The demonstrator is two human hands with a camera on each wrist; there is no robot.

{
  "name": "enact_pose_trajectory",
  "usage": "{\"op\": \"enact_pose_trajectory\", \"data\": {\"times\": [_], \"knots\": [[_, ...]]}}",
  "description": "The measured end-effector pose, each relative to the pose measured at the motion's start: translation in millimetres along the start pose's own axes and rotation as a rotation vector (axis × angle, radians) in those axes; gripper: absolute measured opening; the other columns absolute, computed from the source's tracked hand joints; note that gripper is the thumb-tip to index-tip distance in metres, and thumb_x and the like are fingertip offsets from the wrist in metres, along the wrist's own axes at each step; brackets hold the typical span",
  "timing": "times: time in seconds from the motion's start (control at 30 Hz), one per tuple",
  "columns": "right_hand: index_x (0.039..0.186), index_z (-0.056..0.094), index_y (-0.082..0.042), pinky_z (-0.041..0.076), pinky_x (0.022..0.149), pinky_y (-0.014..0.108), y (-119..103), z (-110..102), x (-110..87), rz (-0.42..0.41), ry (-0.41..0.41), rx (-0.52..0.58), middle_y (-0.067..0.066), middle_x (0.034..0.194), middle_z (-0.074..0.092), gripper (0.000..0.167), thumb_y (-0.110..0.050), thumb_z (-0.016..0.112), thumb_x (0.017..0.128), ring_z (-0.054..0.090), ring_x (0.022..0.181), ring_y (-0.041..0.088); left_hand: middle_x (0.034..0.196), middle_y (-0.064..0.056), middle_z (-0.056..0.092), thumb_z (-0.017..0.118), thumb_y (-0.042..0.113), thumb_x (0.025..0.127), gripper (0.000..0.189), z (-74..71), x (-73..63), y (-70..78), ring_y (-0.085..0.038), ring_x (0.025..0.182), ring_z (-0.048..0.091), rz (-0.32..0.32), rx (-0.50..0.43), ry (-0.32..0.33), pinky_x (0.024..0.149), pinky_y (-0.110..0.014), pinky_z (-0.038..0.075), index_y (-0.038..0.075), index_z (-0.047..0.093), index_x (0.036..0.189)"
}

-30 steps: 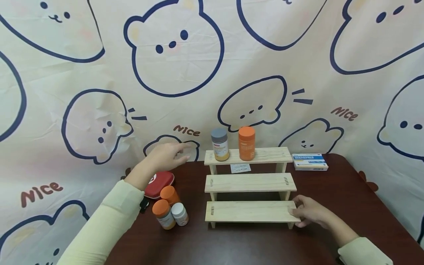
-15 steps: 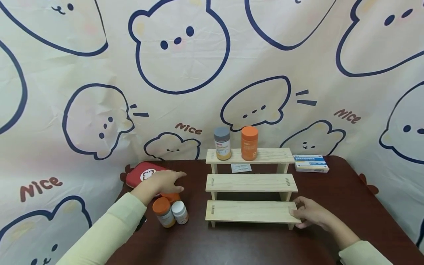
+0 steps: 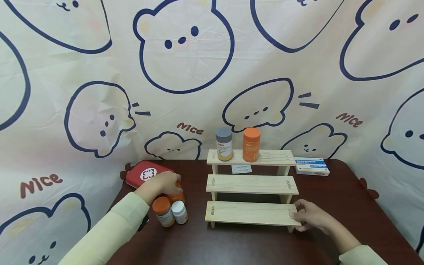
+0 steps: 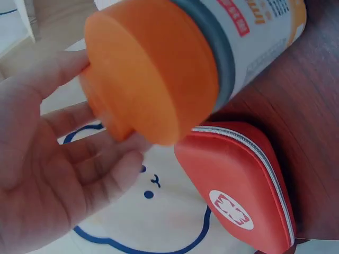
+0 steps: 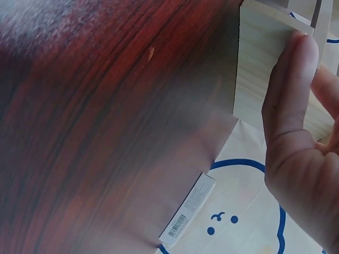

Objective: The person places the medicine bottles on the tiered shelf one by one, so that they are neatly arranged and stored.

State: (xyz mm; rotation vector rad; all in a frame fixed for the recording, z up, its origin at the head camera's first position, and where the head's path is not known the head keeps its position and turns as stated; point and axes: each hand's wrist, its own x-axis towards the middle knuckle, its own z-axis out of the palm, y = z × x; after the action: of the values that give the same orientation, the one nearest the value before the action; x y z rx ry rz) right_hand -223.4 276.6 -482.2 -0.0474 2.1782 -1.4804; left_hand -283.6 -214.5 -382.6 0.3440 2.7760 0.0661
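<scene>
Head view shows the left hand (image 3: 166, 183) gripping an orange bottle (image 3: 177, 197) near a red case (image 3: 139, 174). The right hand (image 3: 309, 214) pinches the lowest step (image 3: 250, 213) of a wooden stand (image 3: 253, 183).

Ok so the left hand (image 3: 164, 183) just dropped from over the tabletop (image 3: 258, 244)'s back edge, and its fingers went from stretched out to curled round the orange bottle (image 3: 175, 197) toward the left edge. Way more of the red zip case (image 3: 145, 173) by the back-left corner shows now.
</scene>
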Motion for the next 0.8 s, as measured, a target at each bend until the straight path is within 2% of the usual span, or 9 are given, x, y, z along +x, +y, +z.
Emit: {"op": "enact_pose_trajectory", "data": {"times": [0.1,0.2,0.33,0.43,0.53,0.6,0.8], "knots": [[0.124,0.034,0.013,0.056,0.059,0.032,0.8,-0.7,0.5,0.015,0.007,-0.008,0.014,0.084,0.059,0.052,-0.014,0.062,0.090,0.064,0.068,0.020,0.108,-0.009,0.062,0.068,0.040,0.083,0.051,1.7,7.6,4.6,-0.023,0.090,0.054,0.029,0.009,0.002,0.085,-0.044,0.048,0.009,0.059,0.123],[0.124,0.033,0.013,0.056,0.060,0.033,2.3,-1.1,1.2,0.010,0.005,-0.011,0.015,0.085,0.059,0.052,-0.014,0.062,0.090,0.064,0.068,0.020,0.113,-0.008,0.061,0.070,0.041,0.082,0.053,-0.1,12.0,8.5,-0.024,0.094,0.054,0.021,0.016,-0.015,0.088,-0.047,0.047,0.013,0.057,0.125],[0.123,0.033,0.014,0.056,0.060,0.033,3.1,-1.2,0.7,-0.019,-0.011,0.002,0.014,0.083,0.060,0.052,-0.014,0.062,0.090,0.065,0.068,0.020,0.115,-0.007,0.060,0.078,0.030,0.075,0.055,-3.6,14.1,10.4,-0.024,0.096,0.054,-0.008,-0.006,-0.046,0.088,-0.047,0.047,0.019,0.057,0.125],[0.123,0.032,0.015,0.056,0.058,0.032,2.7,-0.5,0.8,-0.038,-0.027,0.015,0.014,0.082,0.060,0.052,-0.014,0.061,0.090,0.065,0.068,0.020,0.114,-0.007,0.060,0.080,0.015,0.072,0.056,-3.3,12.9,9.7,-0.024,0.093,0.054,0.015,-0.049,-0.043,0.086,-0.046,0.048,0.019,0.058,0.123],[0.123,0.031,0.014,0.056,0.058,0.031,2.9,0.4,1.0,-0.043,-0.035,0.026,0.014,0.081,0.060,0.054,-0.015,0.061,0.090,0.065,0.068,0.019,0.112,-0.006,0.059,0.078,0.009,0.072,0.053,-1.4,12.6,9.1,-0.024,0.092,0.053,0.041,-0.073,-0.031,0.085,-0.045,0.049,0.020,0.060,0.121],[0.123,0.032,0.014,0.056,0.058,0.031,3.2,1.0,0.0,-0.041,-0.027,0.028,0.014,0.082,0.059,0.055,-0.016,0.063,0.090,0.064,0.067,0.019,0.113,-0.007,0.059,0.077,0.010,0.074,0.051,-1.0,14.1,9.8,-0.024,0.093,0.054,0.053,-0.078,-0.030,0.085,-0.046,0.049,0.020,0.060,0.121],[0.123,0.035,0.011,0.055,0.057,0.030,1.6,2.0,-2.6,-0.029,0.002,0.020,0.013,0.082,0.059,0.053,-0.017,0.064,0.089,0.063,0.066,0.018,0.114,-0.009,0.060,0.078,0.037,0.075,0.055,-3.2,18.6,12.2,-0.025,0.097,0.054,0.039,-0.049,-0.028,0.089,-0.048,0.047,0.014,0.058,0.122]]}}
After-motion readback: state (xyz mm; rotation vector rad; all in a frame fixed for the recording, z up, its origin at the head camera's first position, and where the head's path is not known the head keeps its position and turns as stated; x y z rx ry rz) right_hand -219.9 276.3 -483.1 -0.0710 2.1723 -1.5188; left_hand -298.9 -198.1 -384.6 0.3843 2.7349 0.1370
